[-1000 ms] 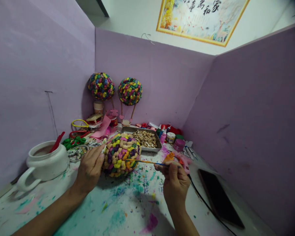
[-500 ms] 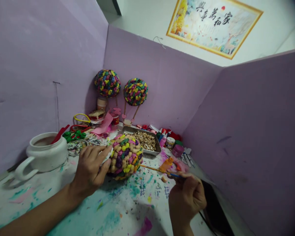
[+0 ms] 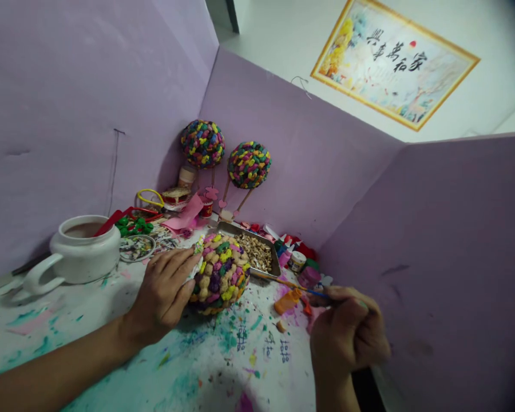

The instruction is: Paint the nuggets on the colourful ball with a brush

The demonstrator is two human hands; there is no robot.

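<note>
A ball covered in peanut shells (image 3: 221, 274), partly painted yellow, pink, purple and green, rests on the paint-stained table. My left hand (image 3: 165, 292) grips its left side, with a crumpled white tissue (image 3: 194, 268) between palm and shells. In my right hand (image 3: 352, 326) is a thin paintbrush (image 3: 317, 293), pinched by the handle. Its orange-stained end points left at the ball's right edge; whether it touches the shells I cannot tell. Below the brush stands an orange paint bottle (image 3: 287, 302), and a loose shell piece (image 3: 280, 327) lies nearby.
Behind the ball is a metal tray (image 3: 275, 260) of peanut shells. A white mug (image 3: 90, 257) with a red-handled tool stands left. Two finished-looking colourful balls on sticks (image 3: 249, 166) stand at the back. Paint jars (image 3: 297, 261) sit right; purple panels (image 3: 300, 154) enclose the table.
My right hand and the brush have shifted right and slightly up, relative to the table. The ball has turned a little under my left hand. The whole view has tilted.
</note>
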